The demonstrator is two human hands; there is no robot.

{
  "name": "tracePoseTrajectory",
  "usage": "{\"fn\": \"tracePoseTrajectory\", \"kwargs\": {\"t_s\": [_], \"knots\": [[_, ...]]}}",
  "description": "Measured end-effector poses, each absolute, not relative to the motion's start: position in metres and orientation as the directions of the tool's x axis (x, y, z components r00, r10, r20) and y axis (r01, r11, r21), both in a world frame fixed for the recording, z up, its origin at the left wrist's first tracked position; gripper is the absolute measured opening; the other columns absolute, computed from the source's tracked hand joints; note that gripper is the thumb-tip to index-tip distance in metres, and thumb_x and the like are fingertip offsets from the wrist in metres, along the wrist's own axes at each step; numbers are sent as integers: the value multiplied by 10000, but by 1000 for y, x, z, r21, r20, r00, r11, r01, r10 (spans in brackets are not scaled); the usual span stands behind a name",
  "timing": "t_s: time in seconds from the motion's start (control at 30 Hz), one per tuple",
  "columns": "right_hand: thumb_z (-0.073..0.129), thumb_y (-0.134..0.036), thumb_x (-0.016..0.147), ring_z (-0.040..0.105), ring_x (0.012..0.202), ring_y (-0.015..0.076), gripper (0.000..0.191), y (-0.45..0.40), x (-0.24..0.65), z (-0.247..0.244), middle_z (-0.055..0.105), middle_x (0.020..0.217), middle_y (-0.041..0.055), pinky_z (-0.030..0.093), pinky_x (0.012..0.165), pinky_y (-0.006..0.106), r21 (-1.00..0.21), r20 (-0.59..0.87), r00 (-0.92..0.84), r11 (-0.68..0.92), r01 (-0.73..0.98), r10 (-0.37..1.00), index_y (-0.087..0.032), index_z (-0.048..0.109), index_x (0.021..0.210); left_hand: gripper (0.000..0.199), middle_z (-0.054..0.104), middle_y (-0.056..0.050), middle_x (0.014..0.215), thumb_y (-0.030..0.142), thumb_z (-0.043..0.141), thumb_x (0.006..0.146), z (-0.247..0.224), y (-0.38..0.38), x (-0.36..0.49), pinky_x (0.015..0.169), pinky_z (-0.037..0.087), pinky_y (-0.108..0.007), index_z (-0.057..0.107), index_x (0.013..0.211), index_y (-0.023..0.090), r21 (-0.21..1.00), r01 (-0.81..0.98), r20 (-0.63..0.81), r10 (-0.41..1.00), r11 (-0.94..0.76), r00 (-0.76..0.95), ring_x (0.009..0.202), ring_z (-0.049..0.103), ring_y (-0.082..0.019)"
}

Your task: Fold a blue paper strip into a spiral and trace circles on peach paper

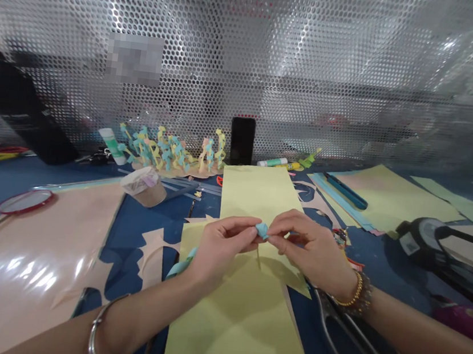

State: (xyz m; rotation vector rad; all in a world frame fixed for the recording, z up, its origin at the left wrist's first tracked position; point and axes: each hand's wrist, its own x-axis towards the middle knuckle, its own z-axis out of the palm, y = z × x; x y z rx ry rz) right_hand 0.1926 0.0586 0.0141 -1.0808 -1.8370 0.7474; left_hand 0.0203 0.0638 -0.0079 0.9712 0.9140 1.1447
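Between my two hands is a small folded piece of light blue paper (261, 229), held above yellow paper sheets (227, 325). My left hand (226, 242) pinches its left side between thumb and fingers. On the other side, the fingertips of my right hand (302, 239) close on its right edge. Something thin and yellowish hangs just below the piece; whether it is joined to it I cannot tell. A blue-green paper strip (183, 263) shows beside my left wrist, partly hidden by it. Scissors (354, 341) lie under my right forearm.
Curled paper decorations (170, 152) stand at the back beside a black phone (241, 140). A paper-covered cup (144, 186) is left of centre. Pink sheets in clear film (39, 239) lie left. A utility knife (347, 191) rests on papers at right, near a black device (427, 240).
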Motion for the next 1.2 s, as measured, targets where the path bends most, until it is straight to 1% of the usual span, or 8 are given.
{"fn": "tracePoseTrajectory", "kwargs": {"t_s": [0.1,0.27,0.43,0.57,0.77,0.93,1.03,1.2], "knots": [[598,-257,805,583,743,129,82,57,193,14,598,865,43,503,565,222,-839,341,-256,416,352,905,-193,639,774,125,743,-9,776,247,732,699,-6,62,21,664,540,-170,732,817,206,949,-294,-59,979,116,194,715,687,-105],[592,-289,804,564,647,107,132,53,190,15,598,802,33,533,556,237,-918,219,-224,279,281,950,-168,589,751,119,746,-15,779,243,724,702,-6,60,21,667,531,-173,734,815,206,964,-253,-37,981,85,189,723,685,-109],[603,-279,781,571,654,112,170,54,187,13,579,811,32,560,528,246,-954,156,-177,195,229,972,-162,535,677,156,747,-33,785,246,712,702,-6,60,21,652,525,-188,734,846,188,981,-183,-28,983,62,183,692,670,-112],[601,-247,775,590,649,109,171,54,187,10,567,837,28,567,535,252,-959,144,-182,183,217,973,-162,502,665,151,745,-36,769,229,696,707,-3,58,22,623,519,-177,733,844,176,989,-139,-23,985,47,168,672,663,-110],[591,-190,759,599,695,121,162,52,188,11,569,846,27,556,548,240,-944,158,-171,200,263,972,-172,472,650,134,747,-41,784,194,693,687,4,56,25,621,534,-183,733,811,162,996,-86,6,986,8,164,659,670,-117],[606,-222,761,596,703,120,160,52,187,11,582,848,36,548,563,234,-933,164,-169,208,293,972,-167,500,655,143,749,-40,786,184,689,678,4,55,25,609,531,-177,736,812,164,998,-60,3,986,7,165,652,669,-114],[627,-268,762,592,677,121,164,53,187,11,590,812,37,545,547,238,-933,159,-175,206,295,972,-162,528,686,142,746,-36,755,172,692,664,4,55,26,593,520,-164,738,798,163,997,-70,-11,988,22,153,631,657,-103],[669,-306,742,598,683,137,237,55,187,12,595,770,18,545,499,237,-971,126,-209,163,173,970,-169,543,889,139,739,-18,715,178,684,679,3,57,25,589,510,-152,740,805,180,993,-110,-38,990,53,132,611,639,-83]]}}
